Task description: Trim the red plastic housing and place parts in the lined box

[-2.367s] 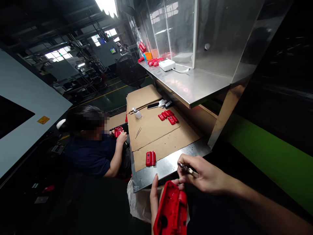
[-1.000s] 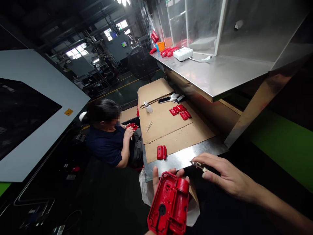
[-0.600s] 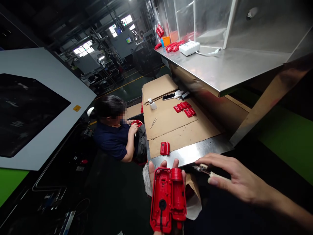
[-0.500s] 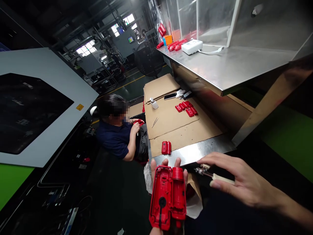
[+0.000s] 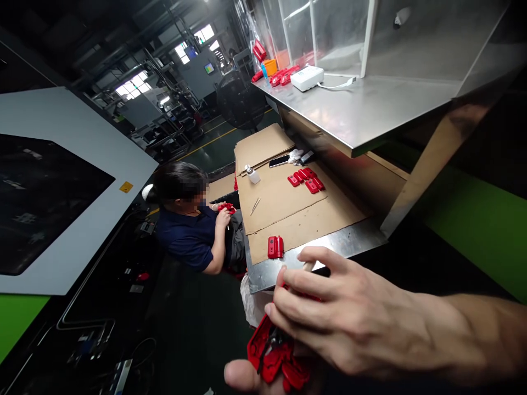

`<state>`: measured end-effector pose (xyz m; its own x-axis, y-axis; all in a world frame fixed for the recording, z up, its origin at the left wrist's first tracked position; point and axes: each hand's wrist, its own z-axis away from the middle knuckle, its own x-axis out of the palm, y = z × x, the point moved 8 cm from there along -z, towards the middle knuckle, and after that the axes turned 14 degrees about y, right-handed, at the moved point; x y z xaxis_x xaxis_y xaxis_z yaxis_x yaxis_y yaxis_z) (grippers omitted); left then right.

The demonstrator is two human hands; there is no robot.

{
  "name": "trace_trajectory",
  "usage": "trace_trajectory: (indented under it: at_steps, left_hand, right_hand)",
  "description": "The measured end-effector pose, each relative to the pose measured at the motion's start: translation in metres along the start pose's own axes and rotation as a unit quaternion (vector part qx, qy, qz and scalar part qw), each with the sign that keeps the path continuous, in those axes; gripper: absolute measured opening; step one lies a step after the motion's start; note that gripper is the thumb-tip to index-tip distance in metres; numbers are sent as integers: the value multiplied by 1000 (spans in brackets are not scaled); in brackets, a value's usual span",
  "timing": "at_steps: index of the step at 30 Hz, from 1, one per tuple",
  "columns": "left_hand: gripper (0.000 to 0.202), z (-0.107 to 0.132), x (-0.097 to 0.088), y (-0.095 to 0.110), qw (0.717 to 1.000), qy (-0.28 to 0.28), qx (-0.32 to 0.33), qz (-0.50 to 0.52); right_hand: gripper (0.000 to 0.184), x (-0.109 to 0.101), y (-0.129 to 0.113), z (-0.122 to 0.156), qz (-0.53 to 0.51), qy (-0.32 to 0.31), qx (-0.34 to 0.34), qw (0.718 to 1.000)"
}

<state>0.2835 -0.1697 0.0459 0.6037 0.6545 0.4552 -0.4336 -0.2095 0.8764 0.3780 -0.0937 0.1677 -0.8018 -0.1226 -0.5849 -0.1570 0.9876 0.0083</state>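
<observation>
At the bottom of the head view, my left hand (image 5: 244, 376) holds a red plastic housing (image 5: 272, 362), with the thumb showing beside its lower end. The housing is hollow, with black parts inside. My right hand (image 5: 346, 307) reaches across and covers its upper part, fingers curled. A cream-coloured tool handle (image 5: 308, 266) shows at the right index finger; its metal tip is hidden. Most of my left fingers are hidden too. Just beyond my hands, another red housing (image 5: 275, 247) lies near the front edge of the cardboard-covered table (image 5: 296, 222).
Several red housings (image 5: 312, 185) lie farther back, near a phone (image 5: 279, 161), a white bottle (image 5: 252, 175) and thin sticks (image 5: 256, 206). A steel shelf (image 5: 370, 112) with a white box (image 5: 307, 78) overhangs the right side. A co-worker (image 5: 185, 230) sits left, handling a red part.
My right hand has moved left with the tool, from beside the housing to over it. The housing has tilted and is now largely covered. The view has shifted slightly.
</observation>
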Motion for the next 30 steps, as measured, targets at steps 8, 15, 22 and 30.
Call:
trace_trajectory:
  at_steps: [8, 15, 22, 30]
  left_hand:
    - [63, 4, -2, 11, 999, 15, -27, -18]
    - [55, -8, 3, 10, 998, 10, -45, -30]
    - [46, -103, 41, 16, 998, 17, -40, -44]
    - [51, -111, 46, 24, 998, 27, -23, -49]
  right_hand:
    - [28, 6, -3, -1, -20, -39, -4, 999]
    - [29, 5, -4, 1, -18, -42, -11, 999]
    - [31, 2, -6, 2, -16, -44, -12, 999]
    - [29, 1, -8, 1, -16, -37, -15, 999]
